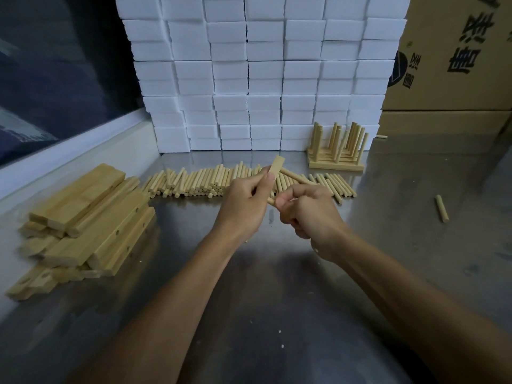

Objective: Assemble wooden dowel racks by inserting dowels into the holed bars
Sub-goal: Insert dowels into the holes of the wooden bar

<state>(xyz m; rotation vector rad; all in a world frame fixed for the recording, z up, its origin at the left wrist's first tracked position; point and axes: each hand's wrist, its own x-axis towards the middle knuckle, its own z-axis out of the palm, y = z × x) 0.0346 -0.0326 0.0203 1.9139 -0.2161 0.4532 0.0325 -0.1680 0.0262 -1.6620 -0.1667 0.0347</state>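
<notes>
A stack of white foam blocks (263,73) forms a wall at the rear of the steel table (277,286), with cardboard cartons (454,56) at its right. These are stored clear of the working area.

At the left edge of the table lies the pile of holed bars (83,223), stacked loosely with several holes facing the operator, within reach of the left hand. A row of loose dowels (199,181) lies side by side across the middle of the table, just beyond the hands, so that one can be taken at a time. Finished racks (336,153) stand upright against the foam, dowels pointing up, set aside at the right rear. One stray dowel (441,208) lies apart on the right.

The left hand (243,206) grips one bar (273,173), fingers curled round its lower part, holding it raised and tilted with its upper end free. The right hand (310,214) is closed round a single dowel (273,200), whose tip protrudes toward the bar. Both are held above the table, probably so the dowel can be aligned with a hole. The hole itself is not visible, and whether the tip has entered cannot be determined.

The step in hand is judged to be insertion of a dowel into this bar.
</notes>
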